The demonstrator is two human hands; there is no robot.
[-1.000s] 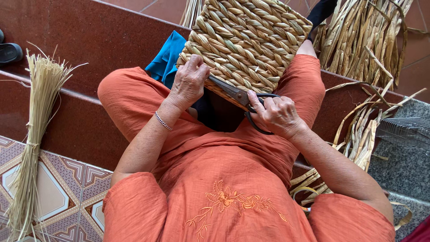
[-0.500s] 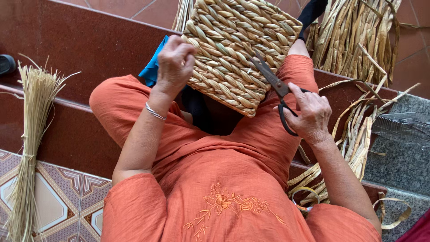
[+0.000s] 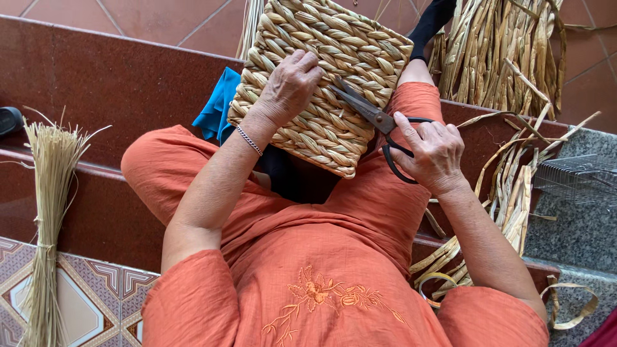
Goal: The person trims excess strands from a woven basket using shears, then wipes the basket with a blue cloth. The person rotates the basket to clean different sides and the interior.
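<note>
A square basket (image 3: 360,51) woven from thick straw-coloured braids rests bottom-up on my lap, over orange clothing. My left hand (image 3: 288,87) lies flat on its weave, pressing it down, a thin bracelet on the wrist. My right hand (image 3: 432,151) grips the black loop handles of a pair of dark scissors (image 3: 367,110). The blades point up and left and lie on the basket's surface, tips close to my left fingers.
A tied bundle of thin dry straw (image 3: 48,212) leans on the dark red steps at left. Loose dried fibre strips (image 3: 508,45) pile at upper right and beside my right arm. A blue cloth (image 3: 215,109) lies behind the basket; a wire rack (image 3: 578,177) is at right.
The basket has been turned and shifted on my lap. My left hand moved from its edge onto the top, and my right hand brought the scissors from the edge onto the weave.
</note>
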